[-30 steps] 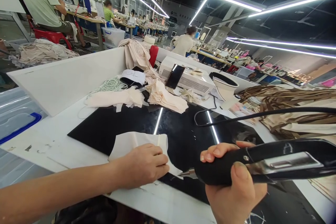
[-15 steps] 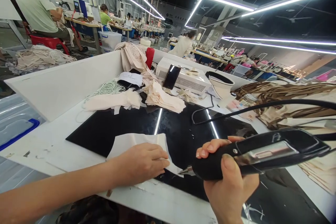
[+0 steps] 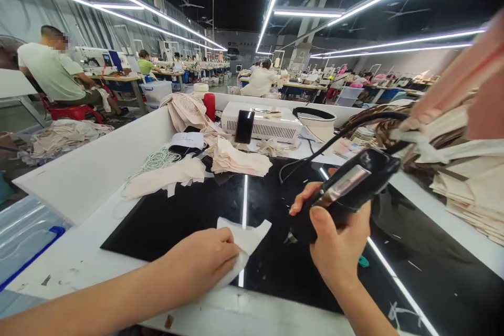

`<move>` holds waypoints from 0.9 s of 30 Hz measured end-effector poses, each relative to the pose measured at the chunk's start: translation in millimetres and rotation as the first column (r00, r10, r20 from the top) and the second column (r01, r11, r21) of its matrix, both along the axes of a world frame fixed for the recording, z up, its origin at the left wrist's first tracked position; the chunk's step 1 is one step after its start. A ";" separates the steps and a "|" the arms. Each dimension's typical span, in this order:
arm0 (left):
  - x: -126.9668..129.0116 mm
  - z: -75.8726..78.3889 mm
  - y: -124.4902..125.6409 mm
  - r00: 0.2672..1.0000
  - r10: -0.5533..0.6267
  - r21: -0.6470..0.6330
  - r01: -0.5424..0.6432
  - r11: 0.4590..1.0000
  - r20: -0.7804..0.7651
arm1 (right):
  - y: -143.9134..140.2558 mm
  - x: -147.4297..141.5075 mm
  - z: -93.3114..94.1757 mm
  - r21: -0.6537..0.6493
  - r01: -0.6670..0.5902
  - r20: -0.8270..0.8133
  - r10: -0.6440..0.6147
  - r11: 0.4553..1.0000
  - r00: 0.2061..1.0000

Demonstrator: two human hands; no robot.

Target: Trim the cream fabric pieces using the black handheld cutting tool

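Low over the near edge of the table, the left hand [image 3: 200, 262] lies palm down with its forearm stretched across from the lower left, the fingers curled over the near part of a pale fabric piece [image 3: 247, 236] and pressing it flat on the black glossy mat [image 3: 181, 210]; it rests on the cloth rather than pinching it, as far as can be seen. The right hand [image 3: 338, 239] comes up from the lower right, wrist bent, fingers and thumb wrapped tightly round the black handheld cutting tool [image 3: 346, 189], which slants down to the left so that its metal tip [image 3: 290, 238] sits close above the mat, just beside the fabric's right edge; whether the tip touches the mat cannot be told. A black cord [image 3: 338, 136] loops away from the tool toward the back of the table. Much of the fabric is covered by the left hand, and the tool's underside is hidden by the gripping fingers. At the right edge a blurred pinkish shape [image 3: 472, 79] cuts off the view, with stacked cream and brown cloth [image 3: 464, 184] beneath it.
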State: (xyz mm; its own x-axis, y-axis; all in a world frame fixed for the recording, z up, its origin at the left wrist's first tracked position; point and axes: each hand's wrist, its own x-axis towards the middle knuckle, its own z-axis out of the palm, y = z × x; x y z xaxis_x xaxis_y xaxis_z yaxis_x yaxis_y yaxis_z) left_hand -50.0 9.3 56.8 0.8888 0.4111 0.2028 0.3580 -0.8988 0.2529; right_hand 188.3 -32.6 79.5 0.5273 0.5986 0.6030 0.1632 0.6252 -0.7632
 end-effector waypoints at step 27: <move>38.9 15.3 70.2 0.943 -0.292 -0.254 0.246 0.936 -0.161 | 23.4 -33.8 5.1 -0.058 -0.050 -0.034 0.048 0.997 0.998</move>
